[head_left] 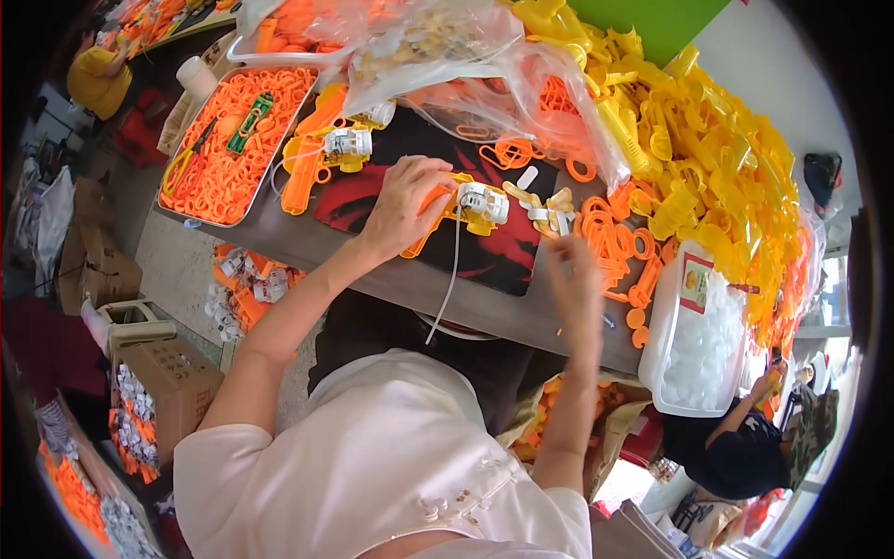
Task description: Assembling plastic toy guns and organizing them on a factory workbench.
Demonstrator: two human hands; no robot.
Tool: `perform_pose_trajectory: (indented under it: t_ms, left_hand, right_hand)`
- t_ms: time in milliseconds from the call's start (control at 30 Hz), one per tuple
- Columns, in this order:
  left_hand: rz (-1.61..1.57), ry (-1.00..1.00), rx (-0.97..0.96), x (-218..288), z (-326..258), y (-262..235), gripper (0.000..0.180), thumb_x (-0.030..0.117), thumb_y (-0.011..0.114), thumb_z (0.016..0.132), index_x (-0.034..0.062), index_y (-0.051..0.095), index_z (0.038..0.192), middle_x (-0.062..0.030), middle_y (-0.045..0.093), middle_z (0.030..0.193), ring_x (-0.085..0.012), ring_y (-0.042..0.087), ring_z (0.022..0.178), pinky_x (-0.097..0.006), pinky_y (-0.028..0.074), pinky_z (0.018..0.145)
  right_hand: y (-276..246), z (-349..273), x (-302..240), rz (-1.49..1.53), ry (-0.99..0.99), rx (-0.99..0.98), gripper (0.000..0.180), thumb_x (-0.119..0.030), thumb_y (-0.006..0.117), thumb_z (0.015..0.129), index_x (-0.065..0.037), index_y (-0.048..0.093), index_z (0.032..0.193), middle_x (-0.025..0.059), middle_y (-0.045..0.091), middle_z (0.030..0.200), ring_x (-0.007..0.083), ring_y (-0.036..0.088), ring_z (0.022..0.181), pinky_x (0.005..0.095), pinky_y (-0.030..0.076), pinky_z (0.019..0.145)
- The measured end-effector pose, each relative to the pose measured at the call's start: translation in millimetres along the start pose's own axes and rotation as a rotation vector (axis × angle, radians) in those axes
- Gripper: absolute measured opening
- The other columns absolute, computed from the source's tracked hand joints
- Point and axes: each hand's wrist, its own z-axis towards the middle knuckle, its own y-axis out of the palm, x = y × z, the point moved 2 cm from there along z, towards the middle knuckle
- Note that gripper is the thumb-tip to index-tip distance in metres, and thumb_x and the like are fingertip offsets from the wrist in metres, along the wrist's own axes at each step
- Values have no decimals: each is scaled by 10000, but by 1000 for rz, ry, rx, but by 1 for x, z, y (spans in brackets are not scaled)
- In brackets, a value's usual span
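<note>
My left hand (402, 207) is closed on an orange and yellow plastic toy gun body (487, 222) above the dark mat. A white mechanism (483, 202) sits in it, and a thin clear tube (453, 284) hangs from it past the table's front edge. Motion smears my right hand (573, 279), so whether it grips anything is unclear. It is just in front of a small pile of cream and white plastic pieces (551, 214). Another orange and yellow body with a white mechanism (348, 143) lies to the left of my left hand.
A tray of small orange parts (223, 172) holds yellow-handled scissors (186, 166) and a green tool (250, 123). Yellow shells (689, 140) are heaped at right, behind orange rings (605, 238) and a bin of white pieces (698, 345). Clear bags (438, 47) lie at the back. Other people sit nearby.
</note>
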Motion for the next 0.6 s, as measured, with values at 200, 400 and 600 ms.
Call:
perform_pose_trajectory:
  t_ms: [200, 400, 600]
  left_hand:
    - [-80, 25, 8, -5, -1, 19, 202, 68, 613, 887, 71, 592, 1089, -104, 570, 1189, -317, 531, 1127, -427, 436, 947]
    - [14, -63, 63, 5, -14, 20, 244, 120, 653, 872, 66, 581, 1099, -125, 547, 1229, -327, 515, 1157, -441, 416, 970]
    - [183, -100, -14, 36, -15, -3, 362, 226, 784, 751, 58, 579, 998, -147, 475, 1348, -330, 462, 1227, -465, 357, 1026]
  right_hand:
    - [40, -40, -20, -202, -240, 28, 107, -55, 695, 820, -43, 639, 910, 42, 663, 1002, 244, 584, 947, 364, 398, 856]
    - [58, -32, -58, -24, -328, 115, 166, -49, 735, 790, -74, 657, 934, 34, 688, 1019, 218, 604, 915, 352, 397, 856]
    - [68, -32, -56, 1, -61, 191, 223, -65, 731, 816, -90, 655, 1024, 24, 676, 946, 209, 596, 893, 343, 395, 852]
